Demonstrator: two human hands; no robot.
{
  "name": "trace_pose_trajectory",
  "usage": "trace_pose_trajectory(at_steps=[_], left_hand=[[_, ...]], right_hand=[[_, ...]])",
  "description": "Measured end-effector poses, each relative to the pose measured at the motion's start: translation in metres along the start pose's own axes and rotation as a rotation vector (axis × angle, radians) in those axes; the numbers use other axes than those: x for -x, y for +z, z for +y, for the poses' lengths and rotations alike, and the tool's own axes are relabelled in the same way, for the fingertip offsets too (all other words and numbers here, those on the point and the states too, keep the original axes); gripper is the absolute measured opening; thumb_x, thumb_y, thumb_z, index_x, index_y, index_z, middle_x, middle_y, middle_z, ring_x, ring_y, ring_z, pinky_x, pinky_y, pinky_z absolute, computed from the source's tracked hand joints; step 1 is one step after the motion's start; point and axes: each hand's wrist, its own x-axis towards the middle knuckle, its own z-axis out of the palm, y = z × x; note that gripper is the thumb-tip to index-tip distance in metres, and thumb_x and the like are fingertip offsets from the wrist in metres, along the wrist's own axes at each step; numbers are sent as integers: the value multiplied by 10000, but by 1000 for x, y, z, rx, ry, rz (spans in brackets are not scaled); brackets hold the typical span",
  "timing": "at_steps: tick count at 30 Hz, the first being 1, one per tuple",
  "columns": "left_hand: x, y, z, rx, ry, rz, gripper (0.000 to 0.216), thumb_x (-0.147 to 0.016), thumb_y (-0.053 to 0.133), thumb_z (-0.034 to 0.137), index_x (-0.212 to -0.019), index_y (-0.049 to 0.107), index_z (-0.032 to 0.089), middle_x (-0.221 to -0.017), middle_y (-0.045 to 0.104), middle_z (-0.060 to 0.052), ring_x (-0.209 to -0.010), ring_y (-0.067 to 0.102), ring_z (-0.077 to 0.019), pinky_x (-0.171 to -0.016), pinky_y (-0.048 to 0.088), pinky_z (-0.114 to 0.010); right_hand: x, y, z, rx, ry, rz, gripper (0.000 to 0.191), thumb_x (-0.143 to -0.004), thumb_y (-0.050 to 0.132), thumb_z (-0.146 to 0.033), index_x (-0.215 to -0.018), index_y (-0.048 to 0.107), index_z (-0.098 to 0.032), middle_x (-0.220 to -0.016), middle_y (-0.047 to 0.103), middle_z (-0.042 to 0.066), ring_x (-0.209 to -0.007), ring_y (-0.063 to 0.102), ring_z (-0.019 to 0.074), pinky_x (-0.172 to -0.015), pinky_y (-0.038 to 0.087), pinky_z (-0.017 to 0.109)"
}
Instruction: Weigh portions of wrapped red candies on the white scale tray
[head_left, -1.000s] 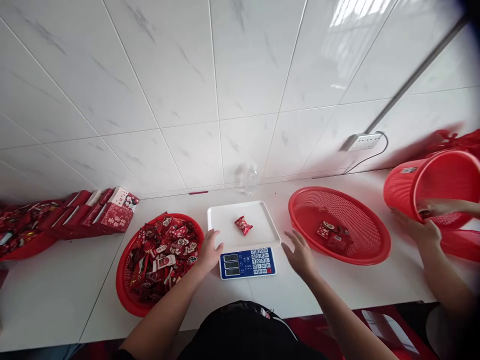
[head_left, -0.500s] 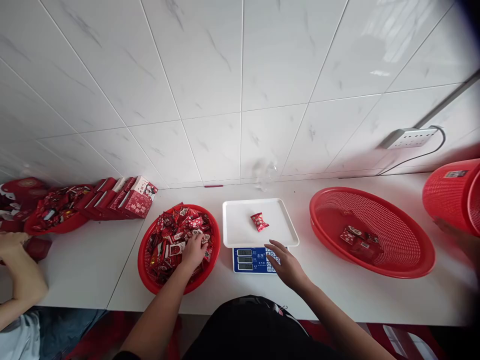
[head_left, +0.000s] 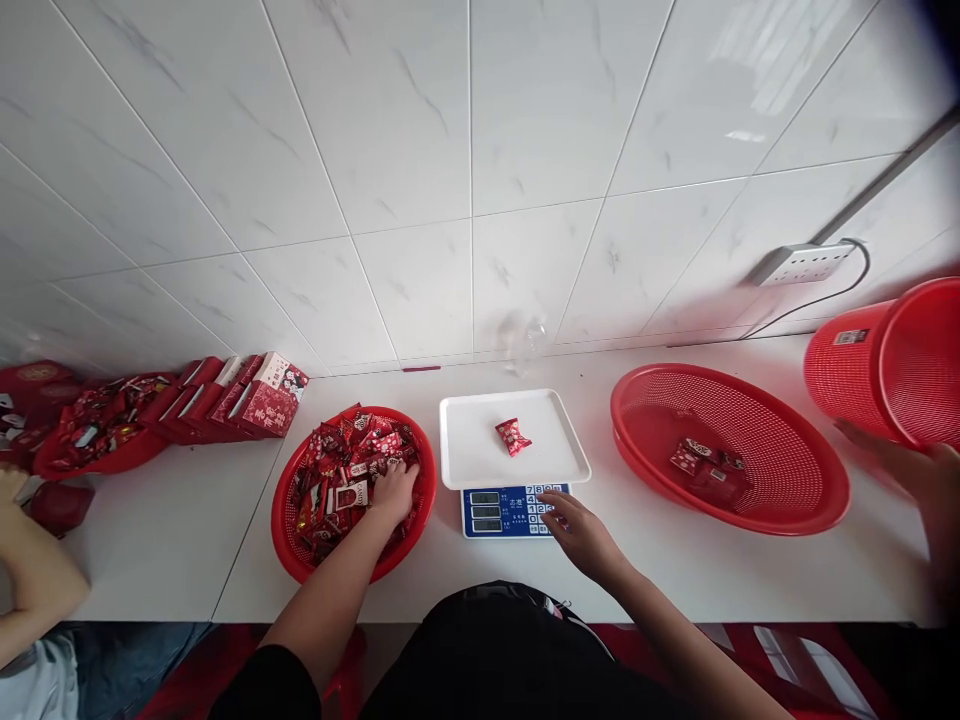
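Left hand (head_left: pixel 394 492), grip unclear, in red plastic sweet basket (head_left: pixel 279 505), nine o'clock; open right hand (head_left: pixel 579 528) on blue scale keypad (head_left: pixel 532 505), risking miskeying.

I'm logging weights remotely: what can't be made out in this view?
Head view:
Scale display: digits too small.
Left hand: half sunk among candies, grip unclear.
Keypad: right hand covers part; key touched unknown.
Bucket: cut by the picture's right edge.
Clear thing at the back: blurred.

We have a single view, from the camera on our head, looking forward and down from close above the white table (head_left: pixel 187 520), squarely facing the tiled wall (head_left: pixel 525 120) behind it.
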Motion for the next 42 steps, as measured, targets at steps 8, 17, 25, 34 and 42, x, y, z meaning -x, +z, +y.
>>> trace_pose_trajectory(at_steps=[8,17,25,34,42], left_hand=[[-6,-45,-5,399,-87,113,395,-693,630,331,-1058,561,196,-931,662,-73,-825,606,-201,-734,457,-300],[-12,-28,76,1036,-2,-238,582,-632,710,264,-1171,503,190,-994,637,-88,-717,619,-151,-655,494,-286],[-26,8,106,866,-87,-106,531,-665,671,262,-1159,503,166,-1128,573,-136,-847,610,-186,-709,475,-288],[-31,15,125,734,62,-90,411,-744,544,209,-1154,521,217,-1202,565,-74,-1094,510,-219,-901,391,-332],[-30,8,105,651,104,-19,352,-760,507,177,-1108,559,187,-1232,541,-89,-1170,453,-216,-990,326,-348]], right_hand=[[3,-6,1,-29,9,-4,292,-797,416,-352,-1037,569,-282,-1066,615,51,-828,615,190,-780,486,363],[-1,-7,-11,-10,18,-40,328,-797,415,-344,-1071,570,-252,-1019,631,60,-830,615,193,-775,477,353],[10,-12,-2,-17,37,-12,325,-795,430,-340,-1070,586,-264,-1002,645,53,-819,619,190,-754,481,334],[4,-7,-1,22,8,-10,330,-804,428,-327,-1087,583,-256,-1026,645,44,-838,624,175,-756,485,310],[-3,-5,-15,6,-29,-47,336,-807,427,-326,-1102,575,-267,-1090,625,56,-871,624,179,-771,486,321]])
